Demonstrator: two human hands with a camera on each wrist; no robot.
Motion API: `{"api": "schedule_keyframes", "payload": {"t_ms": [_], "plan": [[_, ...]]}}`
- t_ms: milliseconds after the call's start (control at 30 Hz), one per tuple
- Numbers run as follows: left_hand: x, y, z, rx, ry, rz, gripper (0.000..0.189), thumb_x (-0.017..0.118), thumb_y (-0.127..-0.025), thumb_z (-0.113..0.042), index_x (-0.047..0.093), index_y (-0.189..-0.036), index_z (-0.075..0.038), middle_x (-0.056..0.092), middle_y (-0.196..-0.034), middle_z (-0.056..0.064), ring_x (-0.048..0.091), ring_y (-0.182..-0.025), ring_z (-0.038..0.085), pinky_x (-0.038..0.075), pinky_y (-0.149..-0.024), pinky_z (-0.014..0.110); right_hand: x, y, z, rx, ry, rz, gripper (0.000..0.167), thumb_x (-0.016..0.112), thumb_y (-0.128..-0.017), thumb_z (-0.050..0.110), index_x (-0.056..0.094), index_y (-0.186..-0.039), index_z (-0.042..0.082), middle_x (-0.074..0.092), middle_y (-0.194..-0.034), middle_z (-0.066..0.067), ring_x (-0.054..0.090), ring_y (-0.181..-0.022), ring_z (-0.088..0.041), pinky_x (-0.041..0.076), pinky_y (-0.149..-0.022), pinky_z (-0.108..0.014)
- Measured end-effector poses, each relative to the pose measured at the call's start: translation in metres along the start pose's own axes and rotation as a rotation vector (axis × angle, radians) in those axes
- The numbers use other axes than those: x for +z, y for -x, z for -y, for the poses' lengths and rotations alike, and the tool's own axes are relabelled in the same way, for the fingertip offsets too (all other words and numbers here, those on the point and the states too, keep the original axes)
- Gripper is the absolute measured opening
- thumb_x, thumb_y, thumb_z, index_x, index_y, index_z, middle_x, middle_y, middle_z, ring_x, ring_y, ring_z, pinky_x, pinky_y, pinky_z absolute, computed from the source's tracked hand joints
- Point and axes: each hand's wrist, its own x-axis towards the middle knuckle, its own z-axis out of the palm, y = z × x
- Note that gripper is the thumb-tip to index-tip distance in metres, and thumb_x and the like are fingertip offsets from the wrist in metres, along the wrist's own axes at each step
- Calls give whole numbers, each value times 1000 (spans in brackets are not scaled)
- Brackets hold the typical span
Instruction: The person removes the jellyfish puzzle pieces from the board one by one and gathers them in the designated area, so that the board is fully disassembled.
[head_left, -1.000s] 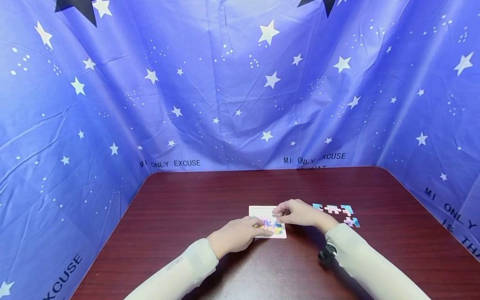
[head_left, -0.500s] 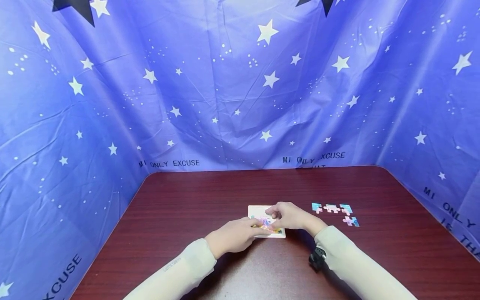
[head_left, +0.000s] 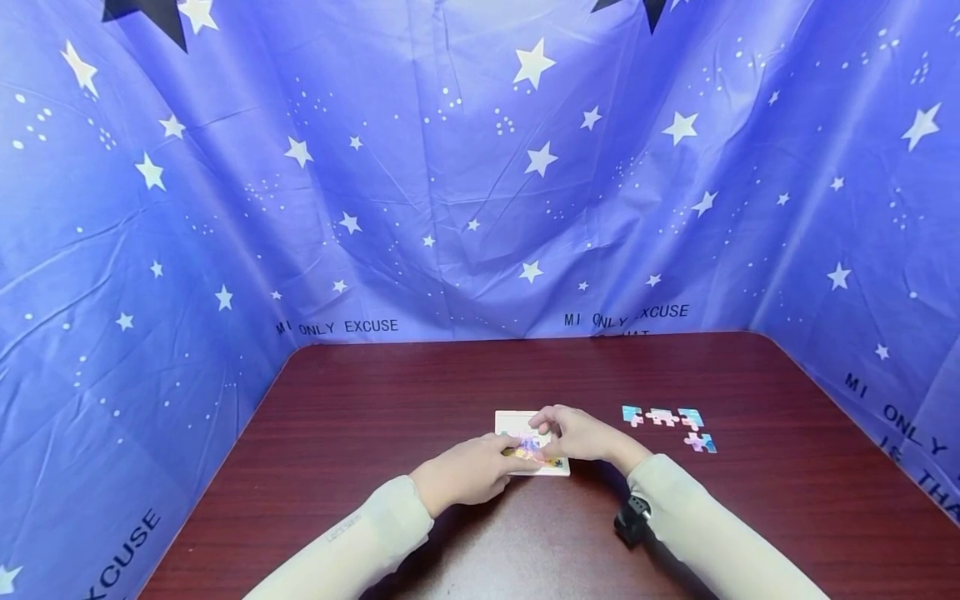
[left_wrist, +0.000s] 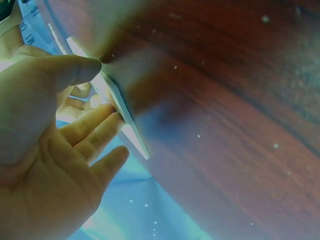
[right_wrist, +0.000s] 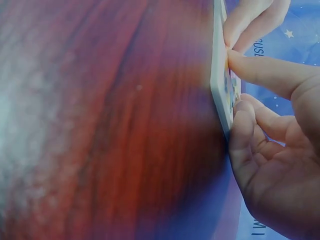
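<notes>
A small white-framed puzzle board [head_left: 512, 419] lies on the table, its colourful picture partly filled in and half covered by fingers. My left hand [head_left: 467, 469] rests across its left side, fingers extended over the picture and thumb along the near edge. My right hand [head_left: 587, 435] is over the board's right side. In the right wrist view its thumb [right_wrist: 265, 71] presses straight on the picture near the left fingertips, while the other fingers bend beside the board's edge [right_wrist: 220, 95]. No loose piece shows between them. The left wrist view shows the board's edge [left_wrist: 121, 105] beneath the left fingers.
Several loose jigsaw pieces [head_left: 663, 417] lie flat to the right of the right hand. The dark red wooden table [head_left: 360, 392] is bounded by a blue star-patterned curtain [head_left: 450, 167] behind and at both sides. A black device [head_left: 633, 521] is strapped to the right wrist.
My right hand has moved left and lowered onto the board, its thumb now near the left fingers. The left hand has stayed almost in place.
</notes>
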Motion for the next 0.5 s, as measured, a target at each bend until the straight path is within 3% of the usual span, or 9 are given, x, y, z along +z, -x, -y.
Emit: {"api": "schedule_keyframes", "payload": {"t_ms": [300, 500], "plan": [[5, -1, 1, -45, 43, 59, 46, 67, -95, -17, 63, -137, -34, 59, -137, 9, 57, -123, 21, 46, -101, 30, 2, -3, -2, -2, -93, 16, 46, 77, -77, 3, 56, -117, 1, 61, -102, -7, 57, -75, -15, 49, -68, -28], [6, -3, 2, -43, 46, 63, 46, 69, -95, -18, 63, -137, -34, 58, -135, 9, 58, -119, 21, 45, -101, 26, 4, -2, 0, -29, -107, -21, 33, 71, -86, 9, 53, -114, 0, 62, -92, -4, 57, -78, -14, 46, -71, -27]]}}
